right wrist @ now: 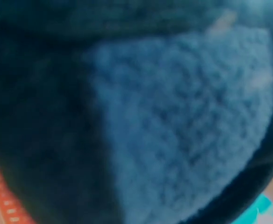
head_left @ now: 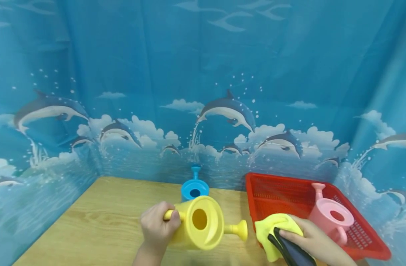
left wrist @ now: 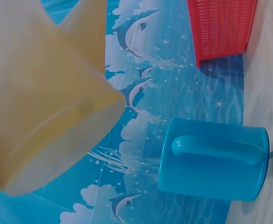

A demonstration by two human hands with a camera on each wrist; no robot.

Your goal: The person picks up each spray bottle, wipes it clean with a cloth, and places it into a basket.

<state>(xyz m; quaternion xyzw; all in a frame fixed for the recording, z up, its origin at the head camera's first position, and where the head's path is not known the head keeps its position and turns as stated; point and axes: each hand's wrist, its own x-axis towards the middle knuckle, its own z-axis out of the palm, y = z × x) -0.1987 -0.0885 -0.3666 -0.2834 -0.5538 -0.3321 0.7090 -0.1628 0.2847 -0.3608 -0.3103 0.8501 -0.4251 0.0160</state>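
Note:
My left hand [head_left: 159,225] grips the handle of a yellow watering can [head_left: 179,236]. The can is tipped, its top opening facing me and its spout [head_left: 236,229] pointing right. In the left wrist view the yellow can [left wrist: 47,93] fills the left side, large and close. My right hand [head_left: 309,236] holds a bunched yellow cloth [head_left: 272,225] to the right of the spout, apart from it. A black object [head_left: 294,251] of unclear kind lies against that hand, under the thumb. Blurred dark material and a fuzzy patch [right wrist: 183,121] cover most of the right wrist view.
A blue watering can [head_left: 189,189] stands on the wooden table [head_left: 103,218], behind the yellow one. At the right, a red basket [head_left: 282,199] contains a pink watering can [head_left: 326,221]. A blue dolphin-print curtain [head_left: 156,111] hangs around the table's back and sides.

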